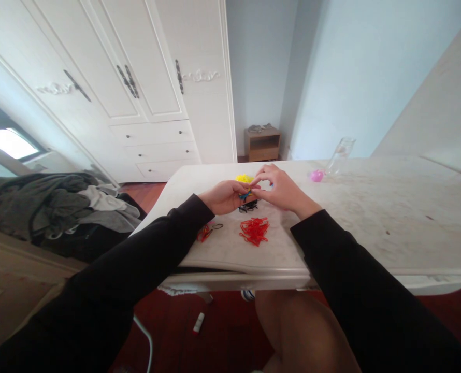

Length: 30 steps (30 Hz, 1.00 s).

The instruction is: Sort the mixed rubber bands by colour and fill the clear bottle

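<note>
My left hand [227, 197] is closed around a small bunch of rubber bands [245, 195], with blue and some yellow showing at its fingers. My right hand [280, 189] meets it from the other side, thumb and forefinger drawn together at the left fingertips; what they pinch is too small to make out. Just behind the hands lies a pile of yellow rubber bands [244, 178]. Black rubber bands [248, 206] show below the fingers, partly covered. Closer to me is a loose heap of red rubber bands [255, 231]. A smaller mixed-colour group [204, 233] sits beside my left sleeve.
The white table [370, 223] extends to the right, carrying a pink ball-like object [317, 176] and a clear glass bottle [341, 155]. Clothes [59, 207] are heaped at the left. A white tube [199, 323] lies on the floor below the table edge.
</note>
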### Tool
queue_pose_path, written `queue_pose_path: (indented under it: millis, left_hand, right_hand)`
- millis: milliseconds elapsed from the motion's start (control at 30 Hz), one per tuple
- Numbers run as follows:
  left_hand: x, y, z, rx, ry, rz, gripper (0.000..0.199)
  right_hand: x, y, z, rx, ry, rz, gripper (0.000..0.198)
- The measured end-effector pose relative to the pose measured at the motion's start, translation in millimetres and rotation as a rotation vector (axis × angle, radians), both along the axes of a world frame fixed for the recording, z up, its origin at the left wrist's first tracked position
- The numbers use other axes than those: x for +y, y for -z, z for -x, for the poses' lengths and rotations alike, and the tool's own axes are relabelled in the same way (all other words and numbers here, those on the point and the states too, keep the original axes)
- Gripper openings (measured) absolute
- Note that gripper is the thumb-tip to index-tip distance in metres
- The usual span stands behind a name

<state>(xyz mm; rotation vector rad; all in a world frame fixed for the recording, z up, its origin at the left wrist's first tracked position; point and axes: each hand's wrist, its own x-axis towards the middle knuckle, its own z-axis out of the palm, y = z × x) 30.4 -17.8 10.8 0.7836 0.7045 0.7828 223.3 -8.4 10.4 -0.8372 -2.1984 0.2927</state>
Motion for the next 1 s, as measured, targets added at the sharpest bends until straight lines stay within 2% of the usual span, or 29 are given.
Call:
queue_pose_path:
  millis: [133,333,833,1000]
  left_hand:
    - [-0.5,1.2,1.7,0.021,0.063,-0.021,0.045]
    - [0.3,3.9,2.7,0.045,0.165,-0.080,0.041]
    - [-5.1,-0.4,1.5,0.083,0.263,-0.121,0.037]
    - [-5.8,-0.4,1.0,0.116,0.225,-0.106,0.038]
  right_hand:
    - [1.1,1.4,0.4,-0.008,-0.023,0.040,0.016]
    - [3.0,3.8,-0.3,-0.021,-0.040,0.076,0.010]
    - [-0.8,-0.5,-1.6,-0.005,-0.077,0.221,0.008]
    - [-4.8,-4.7,-0.4,-0.016,-0.092,0.286,0.013]
